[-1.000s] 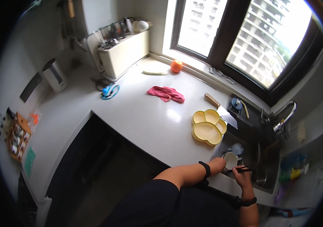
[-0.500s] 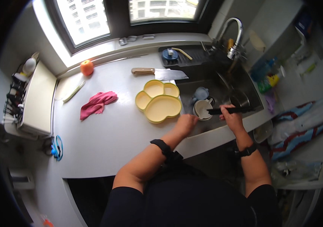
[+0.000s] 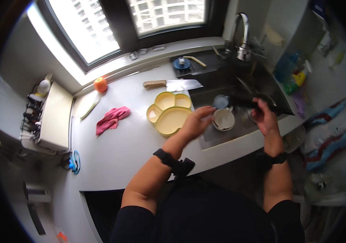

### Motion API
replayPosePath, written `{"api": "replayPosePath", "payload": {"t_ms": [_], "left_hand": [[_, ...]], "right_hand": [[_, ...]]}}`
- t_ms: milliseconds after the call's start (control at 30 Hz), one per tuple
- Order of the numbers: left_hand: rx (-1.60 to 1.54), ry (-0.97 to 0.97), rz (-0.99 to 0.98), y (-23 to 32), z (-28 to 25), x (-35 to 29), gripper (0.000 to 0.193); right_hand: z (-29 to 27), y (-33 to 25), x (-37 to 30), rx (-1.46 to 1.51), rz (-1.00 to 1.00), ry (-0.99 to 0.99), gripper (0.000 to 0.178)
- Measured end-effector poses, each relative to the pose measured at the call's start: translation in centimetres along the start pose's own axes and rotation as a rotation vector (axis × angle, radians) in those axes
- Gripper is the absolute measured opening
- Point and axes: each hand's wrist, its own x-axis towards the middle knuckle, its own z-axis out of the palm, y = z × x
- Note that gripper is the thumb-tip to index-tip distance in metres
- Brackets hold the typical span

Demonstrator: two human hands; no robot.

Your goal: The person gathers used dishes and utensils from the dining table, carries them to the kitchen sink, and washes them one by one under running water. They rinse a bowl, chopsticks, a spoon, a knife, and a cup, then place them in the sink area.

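Observation:
My right hand [image 3: 265, 119] is closed on a long black stick-like utensil [image 3: 243, 103], held level over the sink; blur hides its exact kind. My left hand [image 3: 197, 123] hovers at the sink's left edge, fingers apart, with nothing in it. Between the hands, a white mug [image 3: 224, 120] sits in the sink [image 3: 215, 141], with a small pale blue cup [image 3: 221, 101] just behind it. Left of my left hand, partly covered by it, a yellow paw-shaped divided plate [image 3: 173, 120] lies on the counter.
Behind the plate lies a cleaver [image 3: 181, 84] with a wooden handle. A pink cloth [image 3: 112, 120] and an orange round fruit [image 3: 100, 84] are on the counter's left. A chrome faucet [image 3: 243, 50] rises behind the sink; a blue scrub brush [image 3: 181, 63] rests on the black drain mat.
My left hand has lifted off the mug's side and its fingers have spread. My right hand has raised the black utensil out of the mug and moved it back and right.

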Motion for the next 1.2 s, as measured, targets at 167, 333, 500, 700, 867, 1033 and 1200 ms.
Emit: {"api": "replayPosePath", "payload": {"t_ms": [167,333,500,700,867,1033,1200], "left_hand": [[0.49,0.164,0.057,1.1,-3.5,-5.2,0.031],[0.687,0.464,-0.063,-3.4,-14.7,-10.4,0.041],[1.128,0.267,-0.685,-6.4,-25.1,-15.8,0.069],[1.186,0.012,-0.56,-8.1,-30.6,-22.5,0.054],[1.052,-0.018,-0.497,-6.4,-33.0,-30.4,0.036],[0.891,0.07,-0.445,-4.8,-35.2,-38.0,0.05],[0.994,0.086,-0.439,-6.4,-36.8,-43.5,0.064]], "right_hand": [[-3.3,3.1,0.2,-0.626,-0.154,0.131,0.018],[-2.9,3.6,0.2,-0.695,-0.156,0.167,0.019],[10.3,3.0,-3.8,-0.12,0.129,0.009,0.019],[29.5,7.6,-9.4,-0.009,0.262,-0.393,0.022],[46.3,13.3,-11.9,-0.14,0.324,-0.717,0.024],[60.5,20.5,-14.1,-0.235,0.164,-0.728,0.028],[71.6,27.0,-15.3,-0.312,-0.213,-0.813,0.026]]}}
